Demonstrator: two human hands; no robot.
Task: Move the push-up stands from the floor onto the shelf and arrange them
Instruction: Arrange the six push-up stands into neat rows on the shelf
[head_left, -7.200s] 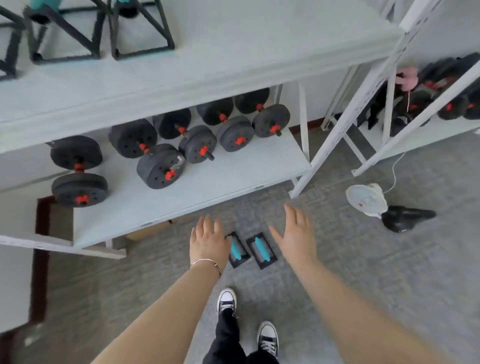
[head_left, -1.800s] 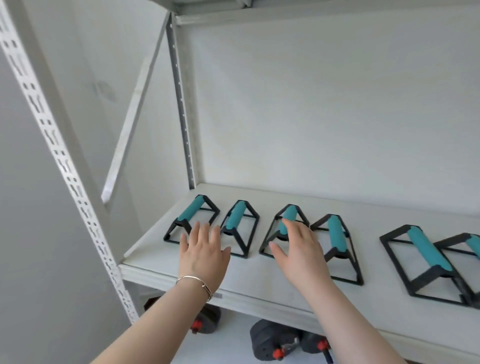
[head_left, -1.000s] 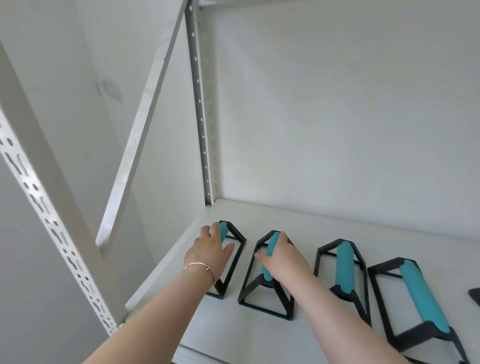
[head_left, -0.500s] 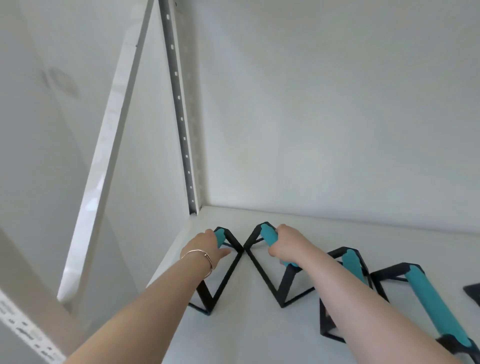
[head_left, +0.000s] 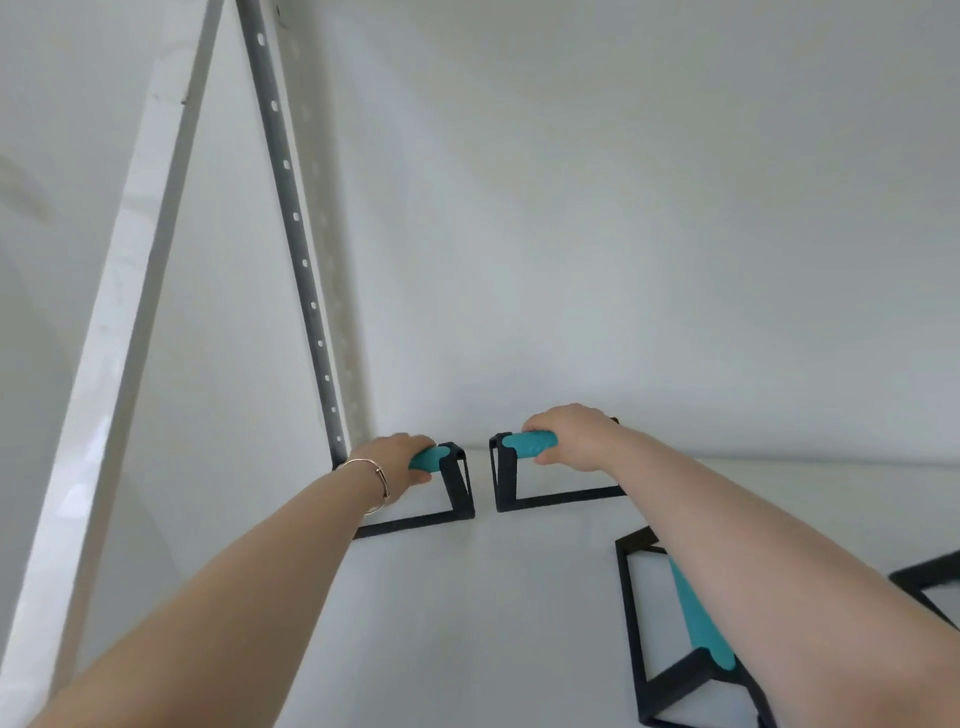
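Two black-framed push-up stands with teal foam grips sit side by side at the back left of the white shelf (head_left: 467, 597), their grips running left to right. My left hand (head_left: 397, 460) is closed around the grip of the left stand (head_left: 457, 483), close to the corner post. My right hand (head_left: 571, 436) is closed around the grip of the right stand (head_left: 506, 478). A narrow gap separates the two frames. A third stand (head_left: 691, 613) rests nearer to me under my right forearm, its grip pointing away from me.
The perforated grey upright (head_left: 296, 234) and a white diagonal brace (head_left: 119, 322) bound the shelf on the left. The white back wall (head_left: 623, 234) stands just behind the two held stands. Part of another stand's frame (head_left: 924, 577) shows at the right edge.
Both hands have pushed their stands toward the back wall and turned them so the grips lie crosswise. The camera has tilted upward and nearer.
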